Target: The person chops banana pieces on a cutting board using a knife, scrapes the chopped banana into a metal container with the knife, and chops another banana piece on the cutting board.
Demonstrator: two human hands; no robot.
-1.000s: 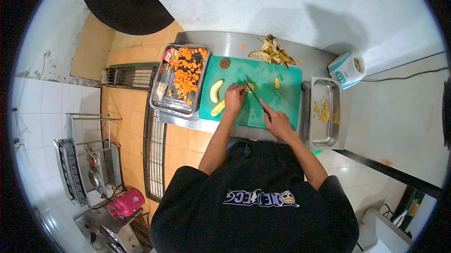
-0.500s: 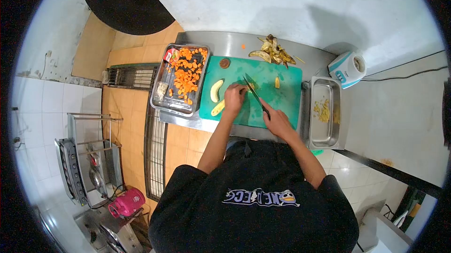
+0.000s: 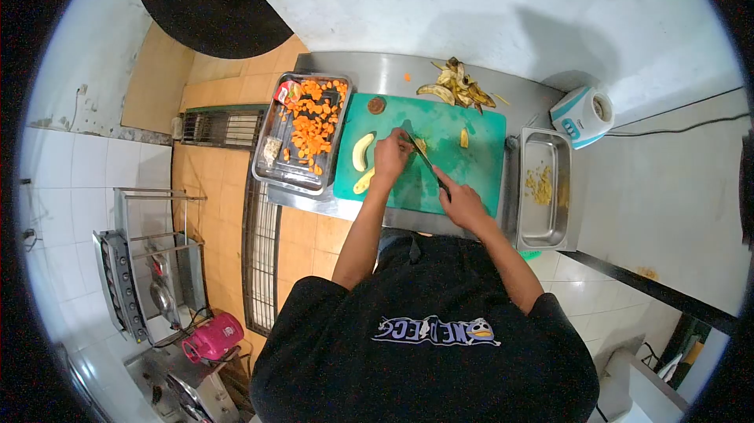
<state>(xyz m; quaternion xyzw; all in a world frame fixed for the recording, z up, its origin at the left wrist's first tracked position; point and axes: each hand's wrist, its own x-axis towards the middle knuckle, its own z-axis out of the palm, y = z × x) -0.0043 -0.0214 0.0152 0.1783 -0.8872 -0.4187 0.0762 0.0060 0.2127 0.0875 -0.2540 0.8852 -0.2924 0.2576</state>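
Knife (image 3: 424, 158) in play, right hand (image 3: 463, 205) wrapped around it! Left hand (image 3: 390, 153), curled close beside the blade (what it grips, I can't tell), risks a nick if the edge skids off the damp-looking chopped pieces (image 3: 422, 145) just to its right.

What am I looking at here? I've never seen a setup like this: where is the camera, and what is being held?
There is no machine: these are a person's bare hands. Every picture comes from one camera worn on the head, looking forward and down. The right hand holds a knife over a green cutting board. The left hand is close by the blade; whether it grips anything is too small to tell. Two peeled bananas lie on the board's left side. Further left is a tray of orange pieces; behind the board, a heap of peels; to the right, a steel pan with yellow pieces.
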